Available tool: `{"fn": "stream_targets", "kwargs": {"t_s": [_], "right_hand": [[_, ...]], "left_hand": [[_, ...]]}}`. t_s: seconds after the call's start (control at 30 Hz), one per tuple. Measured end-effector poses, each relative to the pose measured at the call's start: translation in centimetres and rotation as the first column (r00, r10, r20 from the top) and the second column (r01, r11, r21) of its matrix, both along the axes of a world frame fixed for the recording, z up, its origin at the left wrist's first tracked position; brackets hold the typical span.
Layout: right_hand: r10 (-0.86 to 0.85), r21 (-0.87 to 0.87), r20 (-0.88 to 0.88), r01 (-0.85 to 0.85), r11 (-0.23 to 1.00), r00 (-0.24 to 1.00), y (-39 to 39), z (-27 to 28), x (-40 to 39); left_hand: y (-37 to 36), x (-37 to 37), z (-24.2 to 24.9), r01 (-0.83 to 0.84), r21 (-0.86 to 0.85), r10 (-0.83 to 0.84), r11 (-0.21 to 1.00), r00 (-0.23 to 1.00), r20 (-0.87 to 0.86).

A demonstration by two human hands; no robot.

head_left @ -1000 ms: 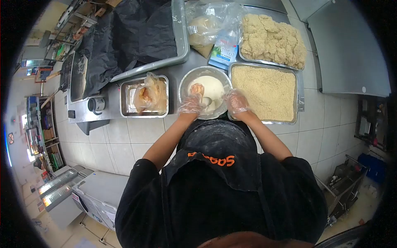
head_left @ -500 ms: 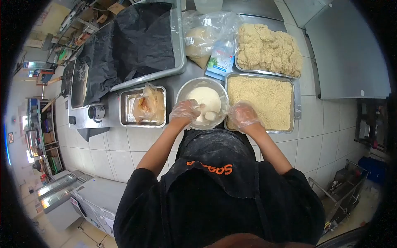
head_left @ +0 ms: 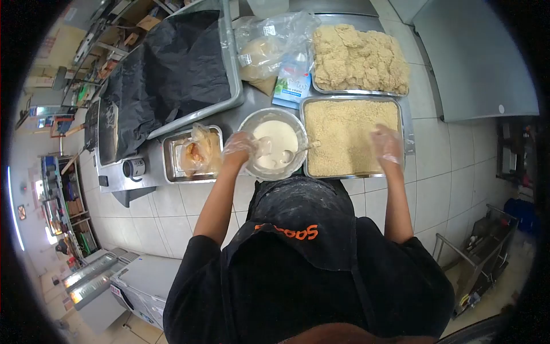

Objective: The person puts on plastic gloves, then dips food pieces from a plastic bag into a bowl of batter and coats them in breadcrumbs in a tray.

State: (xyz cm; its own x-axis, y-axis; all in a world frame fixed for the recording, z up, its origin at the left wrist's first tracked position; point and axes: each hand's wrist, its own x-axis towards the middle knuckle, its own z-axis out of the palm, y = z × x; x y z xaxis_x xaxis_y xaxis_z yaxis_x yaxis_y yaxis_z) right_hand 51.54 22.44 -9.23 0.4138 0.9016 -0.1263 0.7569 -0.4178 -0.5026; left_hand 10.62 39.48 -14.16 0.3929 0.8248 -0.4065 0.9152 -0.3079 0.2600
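Note:
A round bowl (head_left: 246, 123) of white batter (head_left: 276, 133) stands in front of me, with a spoon (head_left: 291, 153) lying in it, its handle over the right rim. At the bowl's left side is my left hand (head_left: 238, 148) in a clear plastic glove. Its fingers reach over the batter, closed around something pale that I cannot make out. My right hand (head_left: 387, 144), also gloved, is over the right part of a metal tray of crumbs (head_left: 344, 135). Its fingers are curled, and what they may hold is hidden.
Left of the bowl sits a small metal tray (head_left: 168, 163) with a plastic bag of food. A black mug (head_left: 134, 168) stands farther left. Behind are a grey tub (head_left: 232, 86) under black plastic, bags (head_left: 260, 60), a blue packet (head_left: 292, 89) and a heap of crumb-coated pieces (head_left: 361, 57).
My right hand has left the bowl's right rim and moved right over the crumbs. My left hand has shifted slightly left. The spoon handle now shows. The view has turned a little.

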Motion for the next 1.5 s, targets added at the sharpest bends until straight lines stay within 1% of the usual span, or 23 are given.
{"fn": "stream_targets", "kwargs": {"t_s": [0.03,0.17,0.23,0.3,0.37,0.43,0.53,0.63,0.77,0.83,0.9,0.97,1.0,1.07,1.13,1.17,1.23,1.3,1.33,1.37,1.4,1.43,1.5], "right_hand": [[-0.105,0.024,0.264,0.102,0.994,0.959,-1.2,-0.7,1.9],[-0.385,-0.070,0.326,0.428,0.901,0.863,-6.1,-10.4,8.5],[-0.330,-0.037,0.231,0.347,0.937,0.915,-7.4,-12.8,10.3],[-0.382,-0.065,0.173,0.397,0.915,0.908,-6.5,-9.2,10.4],[-0.438,-0.101,0.105,0.448,0.888,0.893,-6.3,-8.5,10.7],[-0.313,-0.105,0.203,0.339,0.935,0.928,-6.4,-9.8,11.9],[-0.185,0.028,0.199,0.183,0.983,0.962,-6.5,-9.1,11.7],[-0.058,0.135,0.280,0.020,0.991,0.958,-6.0,-6.6,9.6],[-0.063,-0.179,0.280,0.116,0.977,0.958,-3.8,-4.5,4.9],[-0.040,-0.205,0.312,0.108,0.973,0.949,-2.7,-2.4,2.2],[-0.023,-0.233,0.342,0.109,0.966,0.939,-2.5,-4.5,2.3],[-0.060,-0.196,-0.031,0.053,0.979,0.998,-2.1,-11.9,4.2],[-0.055,-0.193,-0.035,0.047,0.980,0.998,-1.3,-10.3,4.0],[0.029,-0.155,-0.425,-0.104,0.982,0.905,0.0,-6.1,4.1],[0.099,-0.106,-0.480,-0.170,0.980,0.872,1.9,-2.8,3.0],[0.163,-0.051,-0.525,-0.222,0.974,0.835,2.8,-1.7,2.6],[0.138,-0.111,-0.588,-0.249,0.962,0.797,5.0,-0.7,2.8],[0.119,-0.161,-0.646,-0.287,0.944,0.754,7.1,-2.1,3.8],[0.287,-0.180,-0.314,-0.354,0.918,0.905,7.1,-4.8,5.8],[0.429,-0.217,0.065,-0.407,0.887,0.901,7.0,-7.3,7.3],[0.451,-0.213,0.064,-0.429,0.878,0.890,6.7,-9.3,7.7],[0.524,-0.280,0.254,-0.457,0.844,0.813,6.1,-11.1,7.7],[0.606,-0.345,0.422,-0.498,0.795,0.674,6.1,-12.0,8.2]], "left_hand": [[-0.1,-0.1,1.5,0.010,-0.006,-0.010,1.000,1.000,0.005],[-0.5,-1.5,3.8,-0.153,-0.140,0.178,0.978,0.965,0.194],[-0.7,-0.8,6.2,-0.153,-0.136,0.179,0.979,0.962,0.208],[-0.9,0.7,8.7,-0.157,-0.127,0.182,0.979,0.959,0.216],[-1.1,2.3,10.9,-0.298,-0.287,0.373,0.910,0.892,0.255],[-1.3,4.7,12.2,-0.275,-0.338,0.371,0.900,0.891,0.263],[-1.7,7.8,12.3,0.041,-0.276,0.131,0.960,0.807,0.576],[-1.6,13.6,13.0,0.215,-0.306,0.023,0.928,0.784,0.620],[-0.5,18.5,10.1,0.214,-0.276,-0.108,0.937,0.929,0.355],[-0.3,18.6,8.5,0.146,-0.059,-0.132,0.988,0.971,0.202],[0.2,16.8,8.0,0.118,-0.087,-0.095,0.989,0.968,0.234],[0.4,14.4,9.0,0.090,-0.113,-0.057,0.990,0.964,0.261],[0.2,13.0,10.7,0.027,-0.159,0.022,0.987,0.954,0.299],[-0.3,10.1,12.1,-0.048,-0.210,0.116,0.976,0.938,0.326],[-0.7,7.0,12.4,-0.281,-0.352,0.402,0.893,0.849,0.342],[-0.5,4.3,11.1,-0.290,-0.354,0.411,0.889,0.846,0.340],[-0.6,-0.9,7.2,-0.307,-0.062,0.311,0.950,0.903,0.296],[-1.6,-2.5,9.3,-0.444,-0.164,0.473,0.881,0.838,0.274],[-2.0,-3.3,10.1,-0.554,-0.266,0.610,0.789,0.756,0.236],[-2.1,-4.6,9.6,-0.572,-0.261,0.626,0.778,0.743,0.237],[-2.1,-6.3,8.6,-0.566,-0.096,0.574,0.819,0.809,0.127],[-2.3,-7.7,8.0,-0.530,0.061,0.531,0.846,0.847,-0.002],[-2.3,-9.0,7.0,-0.560,0.082,0.566,0.824,0.820,-0.085]]}}
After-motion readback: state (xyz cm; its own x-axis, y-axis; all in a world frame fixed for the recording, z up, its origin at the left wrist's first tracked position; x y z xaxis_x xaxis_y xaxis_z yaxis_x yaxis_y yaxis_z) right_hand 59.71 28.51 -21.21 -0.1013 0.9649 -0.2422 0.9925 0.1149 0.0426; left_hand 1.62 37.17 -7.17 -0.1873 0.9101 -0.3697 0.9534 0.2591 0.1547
